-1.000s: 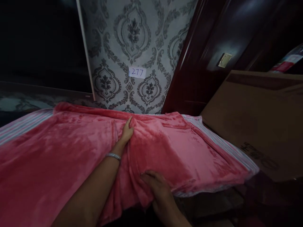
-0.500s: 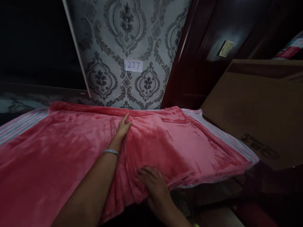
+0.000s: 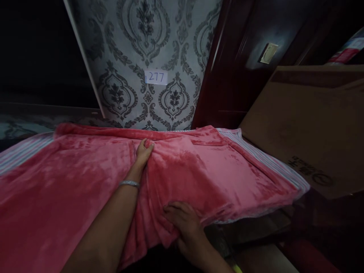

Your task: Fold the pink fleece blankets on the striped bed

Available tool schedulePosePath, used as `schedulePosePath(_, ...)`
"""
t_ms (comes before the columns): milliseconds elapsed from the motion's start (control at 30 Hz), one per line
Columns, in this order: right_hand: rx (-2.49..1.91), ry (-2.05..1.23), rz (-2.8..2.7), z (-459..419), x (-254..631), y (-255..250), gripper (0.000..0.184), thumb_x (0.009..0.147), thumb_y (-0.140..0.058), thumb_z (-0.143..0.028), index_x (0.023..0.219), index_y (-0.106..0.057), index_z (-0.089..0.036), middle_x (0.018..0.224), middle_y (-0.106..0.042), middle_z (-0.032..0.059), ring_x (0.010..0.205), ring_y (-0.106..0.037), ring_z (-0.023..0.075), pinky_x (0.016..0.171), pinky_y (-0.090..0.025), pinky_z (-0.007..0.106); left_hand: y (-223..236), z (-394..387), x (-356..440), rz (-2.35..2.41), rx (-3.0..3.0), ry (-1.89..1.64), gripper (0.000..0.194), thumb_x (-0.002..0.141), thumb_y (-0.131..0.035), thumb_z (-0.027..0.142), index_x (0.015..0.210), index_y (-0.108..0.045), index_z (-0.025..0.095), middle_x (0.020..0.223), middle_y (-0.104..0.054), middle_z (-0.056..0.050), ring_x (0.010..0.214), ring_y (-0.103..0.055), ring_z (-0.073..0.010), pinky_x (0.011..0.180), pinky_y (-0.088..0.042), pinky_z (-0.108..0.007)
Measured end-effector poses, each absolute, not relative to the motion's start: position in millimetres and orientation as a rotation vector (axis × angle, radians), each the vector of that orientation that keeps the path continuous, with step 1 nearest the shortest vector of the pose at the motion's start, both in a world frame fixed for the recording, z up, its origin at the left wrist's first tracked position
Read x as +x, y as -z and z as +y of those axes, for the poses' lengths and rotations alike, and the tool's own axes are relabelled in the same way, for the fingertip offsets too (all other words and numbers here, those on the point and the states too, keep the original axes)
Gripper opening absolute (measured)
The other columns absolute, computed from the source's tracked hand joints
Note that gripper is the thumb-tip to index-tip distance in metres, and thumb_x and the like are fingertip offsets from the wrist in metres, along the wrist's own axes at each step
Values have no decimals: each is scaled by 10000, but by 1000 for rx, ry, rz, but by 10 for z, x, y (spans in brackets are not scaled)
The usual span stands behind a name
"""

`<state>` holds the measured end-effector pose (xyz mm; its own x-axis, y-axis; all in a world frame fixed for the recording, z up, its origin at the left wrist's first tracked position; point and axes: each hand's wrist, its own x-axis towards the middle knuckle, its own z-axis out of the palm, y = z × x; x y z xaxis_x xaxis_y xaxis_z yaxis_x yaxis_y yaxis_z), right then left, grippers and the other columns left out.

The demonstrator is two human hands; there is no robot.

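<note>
A pink plush blanket point(image 3: 85, 182) is spread across the surface before me, with a gathered fold running toward me near its middle. My left hand point(image 3: 145, 151) pinches the far end of that fold, a bit of fabric bunched between thumb and fingers. At the near edge, my right hand point(image 3: 183, 222) has its curled fingers over the blanket and its thumb lower down, gripping the cloth. To the right of the fold, one part of the blanket lies over another layer. Striped fabric point(image 3: 258, 155) shows along the right edge and at the far left.
Behind the blanket is a patterned wall point(image 3: 153, 49) bearing a paper label point(image 3: 156, 77) marked 277. A dark screen point(image 3: 42, 53) stands at the left. A large cardboard box point(image 3: 309, 125) borders the right side, with a bottle point(image 3: 345, 51) behind it. A wall switch point(image 3: 268, 53) is above.
My left hand has drawn slightly back and left, its fingers now closing on the fold. My right hand stays nearly in place at the near edge. The view has shifted slightly.
</note>
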<state>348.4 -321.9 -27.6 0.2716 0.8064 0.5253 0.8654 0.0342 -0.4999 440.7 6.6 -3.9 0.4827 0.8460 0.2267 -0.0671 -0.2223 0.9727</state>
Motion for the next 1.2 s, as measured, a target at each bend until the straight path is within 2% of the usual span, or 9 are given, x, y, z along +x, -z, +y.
schedulePosePath(233, -1780, 46, -1565, -3256, 3475, 209, 783, 619, -470, -28, 1360, -607, -242, 1292, -686, 71, 1260, -566, 244, 1055, -457, 466, 34, 57, 4405, 715, 1580, -1020, 631, 592, -593, -48, 1165, -647, 212, 1288, -653, -70, 1288, -548, -252, 1186, -355, -389)
schedulePosePath(433, -1805, -44, -1639, -3310, 3491, 24, 760, 675, -500, -17, 1394, -589, -247, 1336, -663, 73, 1287, -556, 241, 1077, -457, 454, 65, 92, 4414, 730, 1541, -1019, 645, 594, -601, -27, 1197, -627, 200, 1266, -653, -91, 1282, -559, -268, 1157, -388, -375)
schedulePosePath(567, -1763, -252, -1698, -3355, 3626, -299, 540, 856, -620, -148, 1382, -601, -268, 1298, -686, 62, 1234, -603, 240, 1066, -476, 415, 104, 113, 4405, 742, 1515, -997, 698, 603, -672, 28, 1274, -592, 205, 1234, -660, -91, 1260, -576, -284, 1137, -407, -393)
schedulePosePath(633, -1750, -289, -1654, -3352, 3833, -435, 401, 936, -607, -257, 1337, -634, -267, 1262, -703, 59, 1167, -645, 224, 1027, -505, 391, 116, 114, 4398, 740, 1503, -986, 712, 626, -716, 87, 1310, -569, 218, 1212, -667, -82, 1243, -587, -286, 1130, -412, -405)
schedulePosePath(700, -1804, -205, -1553, -3295, 4149, -510, 353, 982, -543, -316, 1310, -649, -245, 1290, -689, 69, 1176, -643, 227, 1033, -504, 406, 117, 112, 4388, 735, 1496, -984, 701, 646, -749, 138, 1317, -563, 218, 1227, -663, -89, 1274, -567, -293, 1141, -394, -409)
schedulePosePath(867, -2117, 36, -1275, -2840, 5137, -515, 554, 932, -572, -362, 1439, -535, -142, 1459, -553, 152, 1349, -518, 283, 1147, -393, 468, 84, 95, 4370, 733, 1506, -986, 656, 642, -744, 98, 1271, -599, 212, 1305, -645, -114, 1350, -505, -317, 1178, -340, -431)
schedulePosePath(1000, -2271, 80, -1130, -2348, 5732, -469, 623, 893, -586, -274, 1490, -466, -144, 1543, -460, 134, 1446, -398, 259, 1195, -319, 431, 75, 75, 4371, 717, 1525, -990, 681, 638, -691, 41, 1284, -609, 240, 1294, -664, -84, 1314, -540, -291, 1161, -368, -415)
schedulePosePath(1067, -2344, 47, -986, -2167, 5926, -414, 605, 896, -576, -266, 1479, -474, -141, 1516, -492, 149, 1421, -437, 269, 1168, -357, 423, 87, 64, 4373, 713, 1534, -994, 690, 641, -667, 29, 1292, -612, 250, 1269, -679, -72, 1287, -561, -282, 1139, -395, -409)
schedulePosePath(1200, -2413, -2, -835, -1964, 6149, -237, 533, 900, -575, -297, 1404, -549, -125, 1364, -623, 187, 1252, -601, 314, 1052, -468, 421, 130, 35, 4381, 684, 1565, -1000, 683, 621, -648, 6, 1261, -648, 245, 1211, -706, -67, 1213, -610, -285, 1108, -427, -405)
